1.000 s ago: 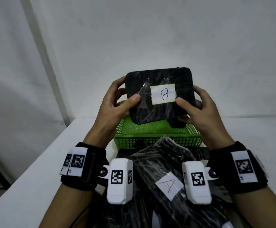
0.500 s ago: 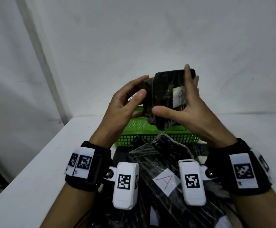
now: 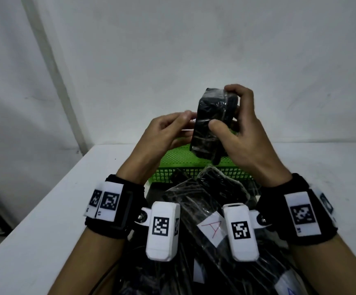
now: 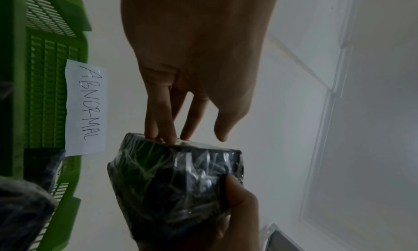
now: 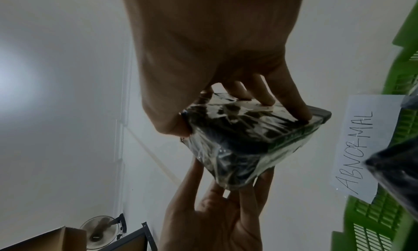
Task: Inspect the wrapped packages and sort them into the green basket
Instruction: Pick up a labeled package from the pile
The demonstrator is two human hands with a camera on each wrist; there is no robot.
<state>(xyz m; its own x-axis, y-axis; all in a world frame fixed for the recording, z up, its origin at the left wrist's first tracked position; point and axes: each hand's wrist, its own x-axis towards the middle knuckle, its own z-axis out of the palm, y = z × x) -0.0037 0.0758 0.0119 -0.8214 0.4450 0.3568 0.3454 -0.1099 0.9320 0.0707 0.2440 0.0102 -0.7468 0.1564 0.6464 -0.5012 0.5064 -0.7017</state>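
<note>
A black package wrapped in clear film (image 3: pixel 212 126) is held upright and edge-on above the green basket (image 3: pixel 185 167). My right hand (image 3: pixel 226 107) grips it, thumb on the near face and fingers curled over the top. In the right wrist view the same package (image 5: pixel 246 140) is pinched between thumb and fingers. My left hand (image 3: pixel 183 125) only touches its left edge; the left wrist view shows straight fingers (image 4: pixel 161 129) resting on the package (image 4: pixel 176 179). Its label is hidden.
A pile of several wrapped black packages (image 3: pixel 204 205), one with a red "A" label (image 3: pixel 213 228), lies on the white table (image 3: pixel 45 220) between my wrists. A paper reading "ABNORMAL" (image 4: pixel 86 108) is stuck to the basket wall. A white wall stands close behind.
The package has turned from flat with its "B" label facing me to edge-on, label out of sight. My right hand moved over its top; my left loosened to a fingertip touch.
</note>
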